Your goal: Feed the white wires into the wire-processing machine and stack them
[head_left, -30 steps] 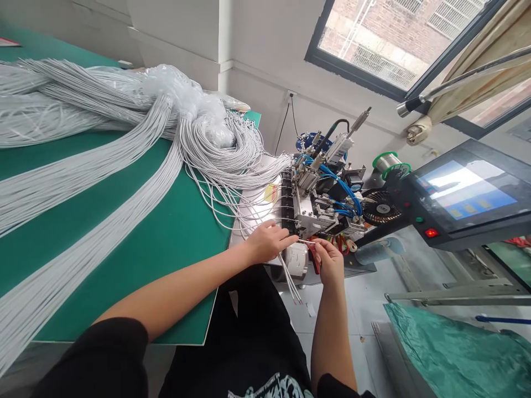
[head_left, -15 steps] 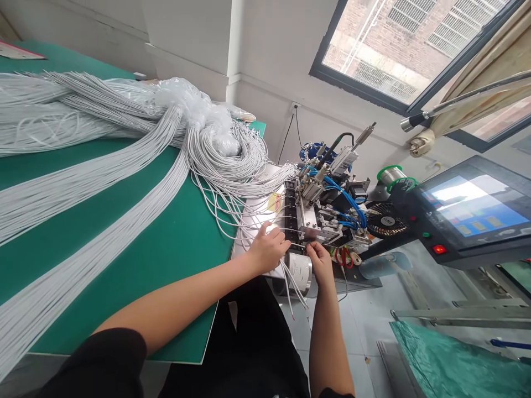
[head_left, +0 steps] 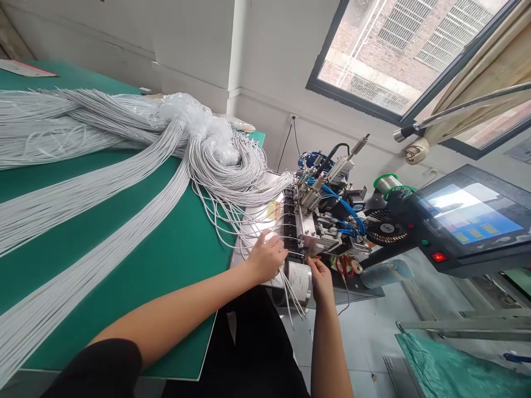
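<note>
My left hand [head_left: 265, 257] is closed on a thin white wire [head_left: 293, 254] at the front of a small wire-processing machine [head_left: 321, 221]. My right hand [head_left: 320, 278] pinches the same wire's end just right of it, close under the machine's metal jaw. Several loose white wire ends [head_left: 292, 293] hang down below my left hand. A large bundle of white wires [head_left: 124, 160] fans out over the green table mat [head_left: 157, 243] and feeds toward the machine.
A touchscreen control box [head_left: 468, 221] with a red button stands at the right. A small black fan [head_left: 384, 226] and a solder spool [head_left: 388, 182] sit behind the machine. A window [head_left: 398, 50] is above. Green plastic sheet [head_left: 456, 365] lies on the floor.
Both hands have moved in toward the machine's front with the wire between them. The right hand has dropped slightly lower. The view has shifted a little down.
</note>
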Demonstrator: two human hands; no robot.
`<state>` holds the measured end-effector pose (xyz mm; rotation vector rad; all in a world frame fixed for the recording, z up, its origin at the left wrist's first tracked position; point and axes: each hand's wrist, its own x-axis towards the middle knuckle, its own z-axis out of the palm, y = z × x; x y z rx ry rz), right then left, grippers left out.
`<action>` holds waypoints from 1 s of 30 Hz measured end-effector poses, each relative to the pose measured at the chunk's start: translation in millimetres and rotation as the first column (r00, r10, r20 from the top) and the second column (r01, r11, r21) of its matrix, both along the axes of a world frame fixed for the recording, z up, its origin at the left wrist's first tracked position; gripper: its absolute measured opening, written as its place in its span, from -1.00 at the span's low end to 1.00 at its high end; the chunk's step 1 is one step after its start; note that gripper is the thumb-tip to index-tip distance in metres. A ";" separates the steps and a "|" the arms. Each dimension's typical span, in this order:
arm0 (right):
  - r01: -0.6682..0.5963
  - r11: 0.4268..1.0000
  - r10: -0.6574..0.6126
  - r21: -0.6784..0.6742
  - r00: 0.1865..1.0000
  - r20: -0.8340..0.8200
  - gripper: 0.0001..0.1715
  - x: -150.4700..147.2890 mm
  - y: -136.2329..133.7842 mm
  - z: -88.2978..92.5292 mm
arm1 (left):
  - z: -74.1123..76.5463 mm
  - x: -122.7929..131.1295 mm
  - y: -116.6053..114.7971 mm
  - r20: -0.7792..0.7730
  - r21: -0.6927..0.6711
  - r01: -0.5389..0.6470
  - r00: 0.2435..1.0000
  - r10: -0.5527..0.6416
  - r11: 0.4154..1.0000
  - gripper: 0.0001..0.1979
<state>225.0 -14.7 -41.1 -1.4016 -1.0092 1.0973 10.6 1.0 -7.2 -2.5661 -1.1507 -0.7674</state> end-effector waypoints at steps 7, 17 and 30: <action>0.018 0.996 -0.042 0.088 0.959 0.279 -0.55 32.0 -43.0 8.2 | 4.8 -2.4 -1.5 0.035 -0.046 0.001 0.999 0.000 0.999 -0.55; -0.626 0.751 0.623 -0.209 0.569 0.536 -0.71 18.3 -83.3 73.9 | 7.1 -6.2 -3.2 0.126 -0.009 0.078 0.989 -0.077 0.997 -0.60; -0.262 0.964 0.211 0.051 0.865 0.455 -0.73 30.3 -76.8 59.5 | 10.6 -6.2 -2.7 -0.056 0.243 0.437 0.897 -0.438 0.866 -0.79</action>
